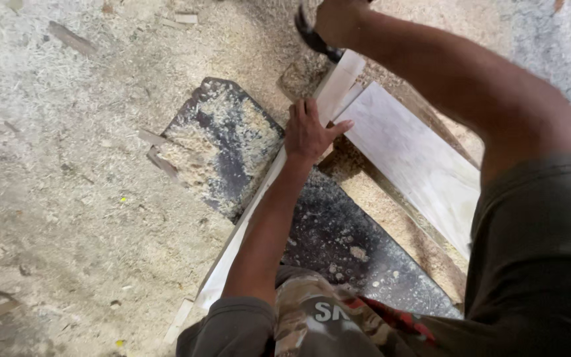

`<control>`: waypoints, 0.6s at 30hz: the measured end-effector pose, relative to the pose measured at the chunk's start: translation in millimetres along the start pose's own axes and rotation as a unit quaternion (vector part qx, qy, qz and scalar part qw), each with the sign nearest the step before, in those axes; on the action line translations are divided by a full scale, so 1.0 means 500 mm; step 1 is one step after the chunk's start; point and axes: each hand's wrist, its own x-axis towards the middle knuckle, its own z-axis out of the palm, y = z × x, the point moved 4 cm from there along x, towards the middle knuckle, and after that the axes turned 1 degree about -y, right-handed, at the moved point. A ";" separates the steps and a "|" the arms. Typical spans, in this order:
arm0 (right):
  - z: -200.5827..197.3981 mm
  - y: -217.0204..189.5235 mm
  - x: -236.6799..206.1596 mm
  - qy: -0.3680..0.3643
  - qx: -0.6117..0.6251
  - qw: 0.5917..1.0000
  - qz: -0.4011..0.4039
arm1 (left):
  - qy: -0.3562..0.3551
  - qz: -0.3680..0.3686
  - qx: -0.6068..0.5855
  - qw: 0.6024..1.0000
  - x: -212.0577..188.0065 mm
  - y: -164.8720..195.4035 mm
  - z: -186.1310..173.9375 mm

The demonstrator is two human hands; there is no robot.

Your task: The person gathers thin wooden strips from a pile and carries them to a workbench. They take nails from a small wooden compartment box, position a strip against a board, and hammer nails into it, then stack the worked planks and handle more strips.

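Observation:
My left hand (308,132) presses flat on a long pale wooden plank (239,231) that runs from near my knees up toward the top middle. My right hand (335,20), at the top edge of the view, is closed around a dark tool handle (312,36) just above the plank's far end (342,79); the tool's head is out of view. A wider pale board (418,158) lies beside the plank on the right, partly under my right arm.
A dark flat sheet (226,142) dusted with sawdust lies under the plank. Sawdust and shavings cover the floor, with small wood offcuts (160,158) to the left and one strip (71,38) at upper left.

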 end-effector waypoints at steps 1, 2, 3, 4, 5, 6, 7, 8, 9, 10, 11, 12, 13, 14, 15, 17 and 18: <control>-0.005 0.000 -0.001 0.001 -0.002 1.000 0.000 | -0.019 -0.011 -0.007 1.000 0.000 -0.003 0.005; -0.009 -0.001 -0.001 0.003 0.004 1.000 -0.001 | -0.039 -0.024 -0.009 0.999 0.001 -0.005 0.012; -0.013 -0.003 -0.002 0.004 0.009 1.000 -0.004 | -0.065 -0.040 -0.009 0.997 0.001 -0.009 0.018; -0.014 -0.002 -0.005 0.003 0.011 1.000 -0.002 | -0.070 -0.032 -0.005 0.997 0.001 -0.008 0.022; -0.016 -0.004 -0.008 0.002 0.012 1.000 0.000 | -0.076 -0.025 -0.008 0.997 0.001 -0.008 0.026; -0.015 -0.004 -0.016 0.002 0.012 1.000 0.000 | -0.078 -0.016 -0.010 0.997 0.002 -0.006 0.029; -0.012 -0.004 -0.016 0.007 0.014 1.000 0.001 | -0.079 -0.020 -0.014 0.997 0.001 -0.008 0.031; -0.001 -0.001 -0.016 0.011 0.013 1.000 0.001 | -0.077 -0.023 -0.015 0.997 0.002 -0.008 0.032; 0.003 -0.001 -0.015 0.014 0.013 1.000 0.003 | -0.073 -0.025 -0.017 0.997 0.002 -0.009 0.032; 0.012 -0.002 -0.019 0.016 0.011 1.000 0.002 | -0.052 -0.009 -0.021 0.998 0.003 -0.007 0.029; 0.016 -0.002 -0.017 0.021 0.009 1.000 0.003 | -0.032 0.005 -0.025 0.999 0.003 -0.004 0.024; 0.025 -0.005 -0.018 0.024 0.011 1.000 0.003 | -0.016 0.021 -0.025 0.999 0.003 -0.001 0.020; 0.028 -0.005 -0.016 0.026 0.012 1.000 0.005 | -0.037 0.013 -0.026 0.999 0.003 -0.003 0.021; 0.033 -0.006 -0.015 0.029 0.008 1.000 0.007 | -0.052 0.006 -0.031 0.998 0.004 -0.002 0.022; 0.035 -0.004 -0.012 0.032 0.014 0.999 0.009 | -0.067 0.000 -0.026 0.997 0.004 -0.003 0.021; 0.037 -0.001 -0.007 0.031 0.016 0.999 0.011 | -0.043 0.010 -0.020 0.999 0.006 0.000 0.013; 0.037 0.001 -0.004 0.027 0.017 0.999 0.011 | -0.037 0.014 -0.024 0.999 0.007 0.002 0.010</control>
